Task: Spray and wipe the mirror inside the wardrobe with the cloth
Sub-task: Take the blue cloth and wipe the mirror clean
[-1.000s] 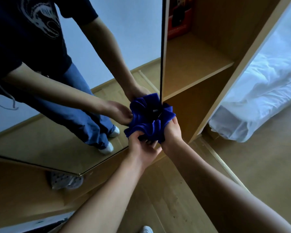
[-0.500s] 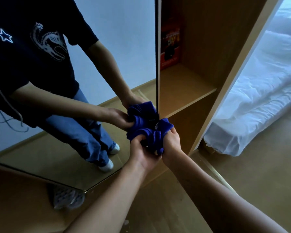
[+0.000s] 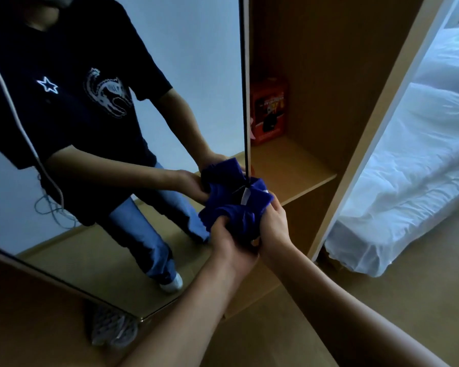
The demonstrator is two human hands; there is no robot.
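Observation:
A bunched blue cloth [image 3: 243, 207] with a small white tag is gripped from below by both hands, close to the mirror's right edge. My left hand [image 3: 229, 239] clasps its lower left side. My right hand [image 3: 273, 223] clasps its lower right side. The mirror [image 3: 191, 75] on the wardrobe door fills the left half of the view and reflects the person, both arms and the cloth. No spray bottle is in view.
An orange box [image 3: 269, 112] stands on a wooden wardrobe shelf [image 3: 294, 168] right of the mirror. A bed with white bedding [image 3: 408, 181] lies at the right. A grey shoe [image 3: 112, 329] rests on the wooden floor at lower left.
The view has tilted upward, showing more of the reflected person. Both hands have kept hold of the cloth and bunched it tighter, staying by the mirror's edge.

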